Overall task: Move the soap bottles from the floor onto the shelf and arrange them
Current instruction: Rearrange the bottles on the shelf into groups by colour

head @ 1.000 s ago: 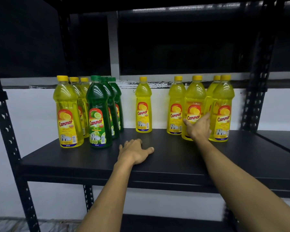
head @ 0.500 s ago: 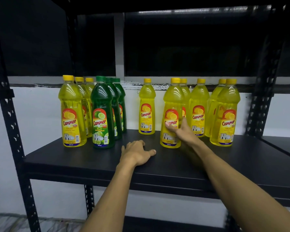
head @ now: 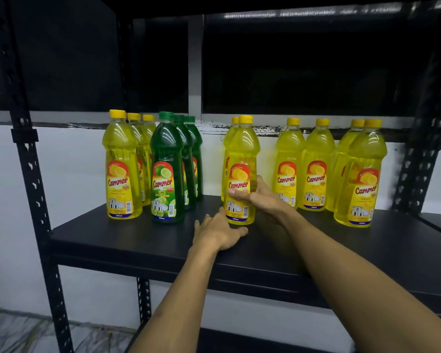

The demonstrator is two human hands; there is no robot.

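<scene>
A black metal rack with perforated uprights fills the view, set against a white wall with a dark window band above it. A strip of pale patterned floor shows at the lower left. The rack's matte black shelf board carries all the bottles, and a second board sits overhead in shadow.

On the shelf's left stands a row of three yellow lemon bottles, running front to back, and just beside it a row of three green lime bottles. At the right, two yellow bottles stand side by side near the back, and a front-to-back pair stands close to the right upright.

Between these groups, near the shelf's middle, the held yellow bottle stands upright on the board, long axis vertical, cap up, label facing the camera, with another yellow bottle directly behind it.

The right hand wraps this bottle's lower body from the right, thumb across the label and fingers curled behind. The left hand lies palm down on the board just in front of the bottle's base, fingers loosely spread; whether they touch the bottle is unclear.
</scene>
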